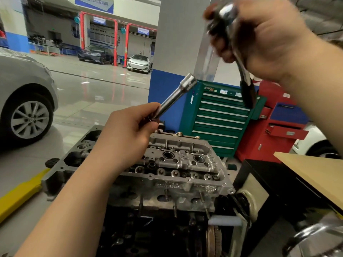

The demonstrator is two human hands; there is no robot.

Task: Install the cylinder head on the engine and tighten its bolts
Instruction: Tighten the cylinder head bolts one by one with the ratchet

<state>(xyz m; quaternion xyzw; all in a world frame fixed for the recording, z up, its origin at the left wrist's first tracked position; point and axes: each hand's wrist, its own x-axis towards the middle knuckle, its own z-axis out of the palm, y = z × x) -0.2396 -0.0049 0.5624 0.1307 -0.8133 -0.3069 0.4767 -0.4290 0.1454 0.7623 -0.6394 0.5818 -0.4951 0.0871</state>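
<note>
left hand [128, 130] pinching chromed round extension bar [175, 96], axis slanting up-right, socket end uppermost | right hand [265, 41] gripping blurred shiny ratchet [239, 58], dark handle hanging down | rough cast-aluminium head [178, 169] sitting long-axis left-right on dark engine [157, 229], below both hands | green tool chest [220, 119] standing behind

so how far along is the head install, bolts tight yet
Done: the cylinder head already sits on the engine. In hand: the left hand holds a chrome extension bar and the right hand a ratchet, held apart above the head. Left: join the two tools and tighten the bolts; whether any are tight can't be told.
</note>
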